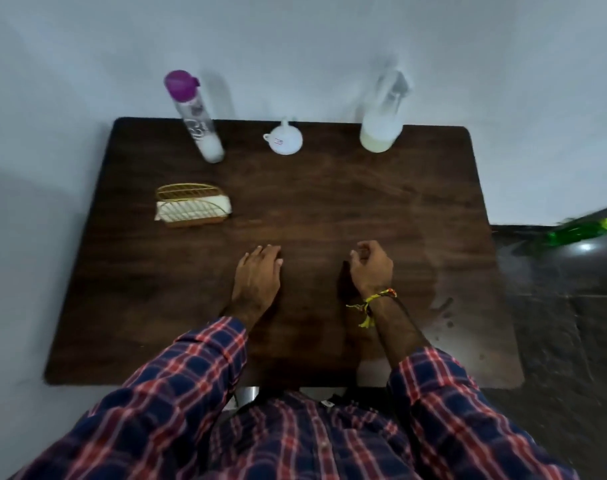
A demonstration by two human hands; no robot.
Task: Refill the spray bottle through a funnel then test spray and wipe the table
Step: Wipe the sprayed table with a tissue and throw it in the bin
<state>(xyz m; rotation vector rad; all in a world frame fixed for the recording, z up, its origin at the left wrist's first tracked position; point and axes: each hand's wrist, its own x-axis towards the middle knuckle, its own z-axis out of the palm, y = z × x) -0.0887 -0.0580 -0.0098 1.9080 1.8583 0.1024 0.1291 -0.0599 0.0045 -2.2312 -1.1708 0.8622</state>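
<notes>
A clear spray bottle [381, 123] with pale liquid in its base stands at the far right of the dark wooden table [329, 202]. A white funnel [284, 140] lies at the far middle. A tall clear bottle with a purple cap [194, 116] stands at the far left. A gold wire holder with white napkins [193, 205] sits left of centre. My left hand [258, 271] rests flat on the table near me, holding nothing. My right hand [371, 266] hovers beside it with fingers curled and nothing in them.
A grey wall runs behind the table. A green bottle [582, 230] lies on a dark surface to the right. Wet marks [440, 310] show on the table's right side.
</notes>
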